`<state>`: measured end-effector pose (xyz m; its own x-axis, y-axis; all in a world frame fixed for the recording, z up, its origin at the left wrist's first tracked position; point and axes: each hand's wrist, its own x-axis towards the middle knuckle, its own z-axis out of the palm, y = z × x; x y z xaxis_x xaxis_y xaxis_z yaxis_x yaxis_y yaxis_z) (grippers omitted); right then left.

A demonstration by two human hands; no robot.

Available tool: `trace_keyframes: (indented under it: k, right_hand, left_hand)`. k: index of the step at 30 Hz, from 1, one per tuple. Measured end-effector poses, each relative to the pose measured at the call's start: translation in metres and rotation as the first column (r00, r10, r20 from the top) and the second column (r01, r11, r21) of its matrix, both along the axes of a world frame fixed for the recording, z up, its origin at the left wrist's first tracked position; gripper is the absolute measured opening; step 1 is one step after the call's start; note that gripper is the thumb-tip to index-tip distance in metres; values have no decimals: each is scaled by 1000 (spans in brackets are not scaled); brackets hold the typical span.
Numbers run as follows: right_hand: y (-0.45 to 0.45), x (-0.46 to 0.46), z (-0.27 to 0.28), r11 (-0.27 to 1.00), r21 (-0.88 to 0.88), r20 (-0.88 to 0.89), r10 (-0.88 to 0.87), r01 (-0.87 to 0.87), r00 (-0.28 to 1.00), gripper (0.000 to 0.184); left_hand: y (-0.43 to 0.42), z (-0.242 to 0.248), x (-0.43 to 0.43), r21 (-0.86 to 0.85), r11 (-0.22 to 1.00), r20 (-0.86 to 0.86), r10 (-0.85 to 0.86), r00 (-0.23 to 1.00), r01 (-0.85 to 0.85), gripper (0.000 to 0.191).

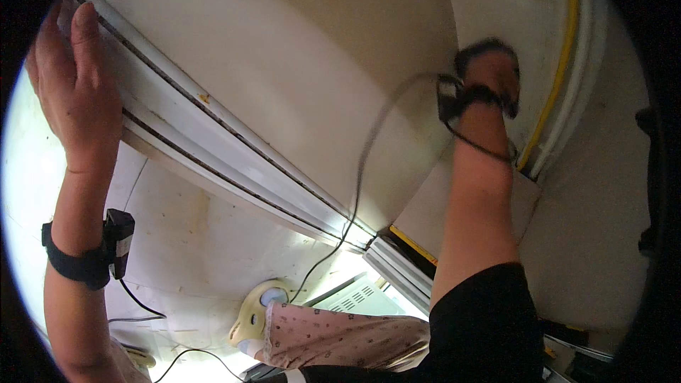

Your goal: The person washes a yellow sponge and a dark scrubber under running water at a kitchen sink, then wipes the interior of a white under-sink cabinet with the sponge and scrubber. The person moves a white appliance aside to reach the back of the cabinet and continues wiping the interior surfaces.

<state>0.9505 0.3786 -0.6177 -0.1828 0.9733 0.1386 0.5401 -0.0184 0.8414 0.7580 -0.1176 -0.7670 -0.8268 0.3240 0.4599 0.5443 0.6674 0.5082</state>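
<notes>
At the upper left, my left hand (77, 74) lies against the edge of a white panel with dark seams (175, 85), its thumb apart from the fingers and nothing seen in it. A black strap with a small box (118, 244) is around that forearm. Toward the upper right, my right hand (489, 72) is blurred in front of a pale surface (479, 5). Something dark shows around its fingers, too blurred to name. That wrist also bears a black strap and box (449, 98), with a thin black cable (362, 159) looping down from there.
Yellow and white strips (558, 69) curve along the right side. Below the middle are a cream slipper (247, 311), a leg in pink patterned cloth (340, 332) and a pale slotted panel (362, 298). Another cable (199, 351) lies near the bottom edge.
</notes>
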Motion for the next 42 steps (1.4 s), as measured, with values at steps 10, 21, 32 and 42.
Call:
trace_keyframes:
  k: [10,21,32,42]
  right_hand:
    - [34,0,-26,612,-256,312,785,-748,536,45]
    - [31,-36,-23,533,370,-39,827,-761,561,60]
    - [9,39,-1,714,28,-400,650,-700,646,97]
    - [14,-227,-53,-58,-114,-129,991,-992,-43,59]
  left_hand:
    - [1,24,8,-144,989,208,65,976,-35,47]
    - [7,15,0,181,983,-35,-12,999,18,40]
    - [24,39,6,177,983,10,51,999,-52,46]
    - [24,46,11,155,982,196,75,978,-107,47]
